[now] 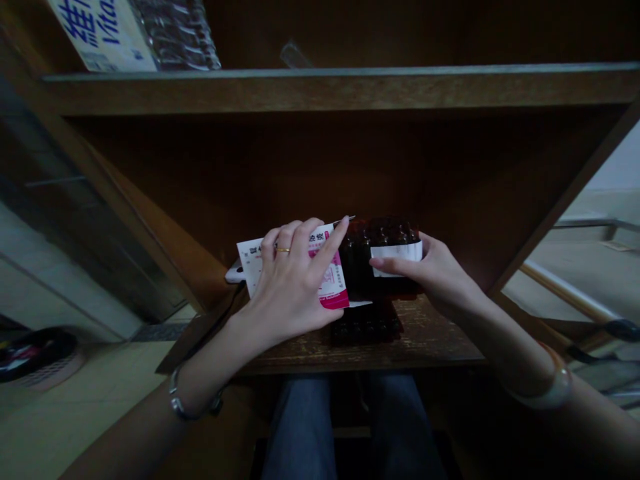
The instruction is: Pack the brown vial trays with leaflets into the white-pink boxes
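Note:
My left hand [293,283] is wrapped over a white and pink medicine box [334,273] with printed characters, its fingers along the top and the thumb below. The box lies on its side, with an end facing right. Against that end is a dark brown, ribbed plastic pack [357,257], held by my right hand [435,270]. A white paper band [407,251] crosses the pack under my right thumb. Whether part of the pack is inside the box, I cannot tell. Just below, a second dark ribbed pack [367,327] rests on the wooden desk [430,343].
Above runs a wooden shelf [350,90] bearing a carton [107,33], clear ribbed plastic packs [177,33] and a small clear piece [296,55]. A white device with a dark cable [235,272] sits behind the box. A basket [45,360] stands on the floor at left.

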Demonstrator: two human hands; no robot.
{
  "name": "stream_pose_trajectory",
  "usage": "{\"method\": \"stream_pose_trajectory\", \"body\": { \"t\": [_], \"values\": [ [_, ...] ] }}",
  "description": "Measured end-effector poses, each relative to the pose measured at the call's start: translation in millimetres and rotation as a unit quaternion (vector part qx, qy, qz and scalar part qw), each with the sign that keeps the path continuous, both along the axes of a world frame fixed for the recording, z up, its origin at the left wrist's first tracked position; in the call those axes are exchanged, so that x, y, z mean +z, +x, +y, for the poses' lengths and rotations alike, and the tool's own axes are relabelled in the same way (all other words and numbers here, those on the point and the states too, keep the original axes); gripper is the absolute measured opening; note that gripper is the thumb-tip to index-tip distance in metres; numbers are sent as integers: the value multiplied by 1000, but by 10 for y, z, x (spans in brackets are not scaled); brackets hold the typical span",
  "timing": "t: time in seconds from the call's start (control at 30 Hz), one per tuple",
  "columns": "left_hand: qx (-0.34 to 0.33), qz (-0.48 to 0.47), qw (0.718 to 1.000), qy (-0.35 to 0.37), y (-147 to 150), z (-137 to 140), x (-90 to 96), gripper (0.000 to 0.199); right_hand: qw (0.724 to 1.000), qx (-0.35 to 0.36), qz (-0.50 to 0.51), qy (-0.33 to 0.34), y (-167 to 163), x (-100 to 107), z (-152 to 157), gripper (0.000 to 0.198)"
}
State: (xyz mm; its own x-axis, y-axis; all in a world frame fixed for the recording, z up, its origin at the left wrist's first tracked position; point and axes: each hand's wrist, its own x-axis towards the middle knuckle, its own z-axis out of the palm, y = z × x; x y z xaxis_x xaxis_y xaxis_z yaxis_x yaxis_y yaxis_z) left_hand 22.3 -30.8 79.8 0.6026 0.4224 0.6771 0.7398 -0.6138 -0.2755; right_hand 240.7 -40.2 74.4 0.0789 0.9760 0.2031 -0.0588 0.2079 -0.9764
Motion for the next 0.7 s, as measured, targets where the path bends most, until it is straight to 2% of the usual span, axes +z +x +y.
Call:
{"method": "stream_pose_trajectory", "body": {
  "t": [0.1, 0.37, 0.47, 0.6, 0.7],
  "values": [
    [-12, -9, 1000, 20, 28, -52, 24, 92, 997, 52, 45, -42, 0, -4, 8, 46],
    [-37, 15, 998, 42, 86, -88, -44, 83, 996, 85, 20, -15, -104, -103, 16, 46],
    [-34, 17, 999, 32, 82, -97, -44, 81, 997, 70, -1, 18, -132, -150, 20, 51],
    [-31, 17, 999, 22, 70, -114, -20, 74, 995, 20, -1, 94, -178, -220, 17, 69],
    [-29, 19, 999, 24, 67, -116, -18, 72, 993, 27, -10, 110, -211, -250, -8, 65]
  ]
}}
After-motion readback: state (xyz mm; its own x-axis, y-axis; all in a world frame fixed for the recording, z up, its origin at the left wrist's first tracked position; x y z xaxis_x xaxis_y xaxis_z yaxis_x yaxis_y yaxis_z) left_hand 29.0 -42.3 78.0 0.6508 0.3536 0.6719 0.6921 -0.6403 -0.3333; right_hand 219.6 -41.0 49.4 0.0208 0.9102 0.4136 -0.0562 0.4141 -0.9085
